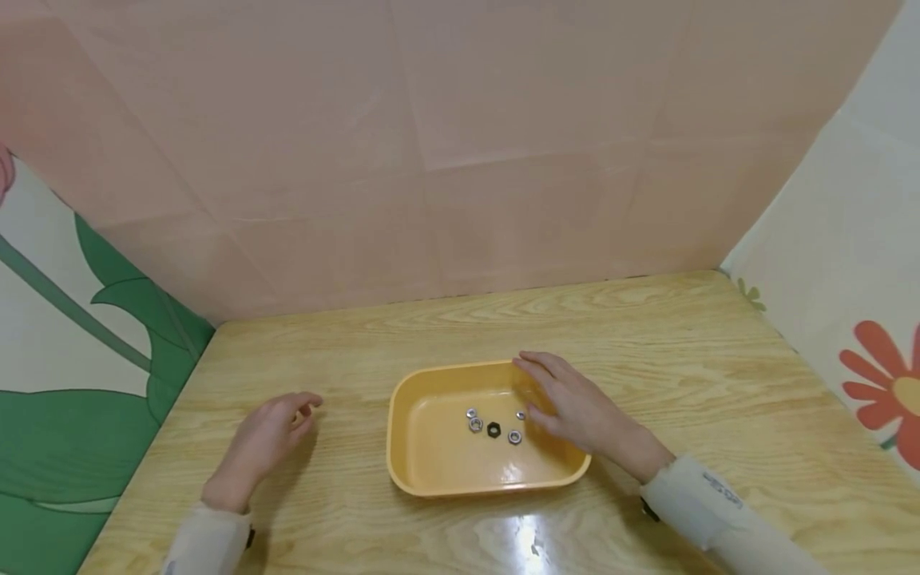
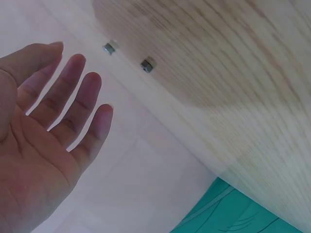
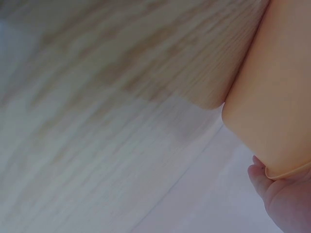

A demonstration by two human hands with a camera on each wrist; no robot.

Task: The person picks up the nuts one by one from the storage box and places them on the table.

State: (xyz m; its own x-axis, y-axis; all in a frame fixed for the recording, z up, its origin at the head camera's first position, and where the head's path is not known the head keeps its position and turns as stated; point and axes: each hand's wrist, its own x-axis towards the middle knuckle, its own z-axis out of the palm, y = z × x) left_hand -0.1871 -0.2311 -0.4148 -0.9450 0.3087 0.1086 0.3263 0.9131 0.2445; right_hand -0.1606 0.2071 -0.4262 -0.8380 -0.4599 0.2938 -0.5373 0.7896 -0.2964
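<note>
An orange-yellow plastic tray (image 1: 438,487) stands on the table with several hex nuts inside. One is a black nut (image 1: 493,430); the rest are silver, among them a larger silver nut (image 1: 514,437) and a small one (image 1: 521,415) close to the right thumb. My right hand (image 1: 575,407) reaches over the tray's right end, fingertips at the far rim and thumb above the inside. In the right wrist view, the hand (image 3: 286,199) overlaps the rim. My left hand (image 1: 266,439) is left of the tray, fingers loosely bent and holding nothing. Beyond its fingers, the left wrist view shows two nuts (image 2: 146,65) on the wood.
The wood-grain table (image 1: 345,479) runs back to a pinkish cloth-covered wall (image 1: 431,200). Side panels bear green leaves (image 1: 65,439) on the left and a red flower (image 1: 891,383) on the right. Light glares off the tabletop in front of the tray.
</note>
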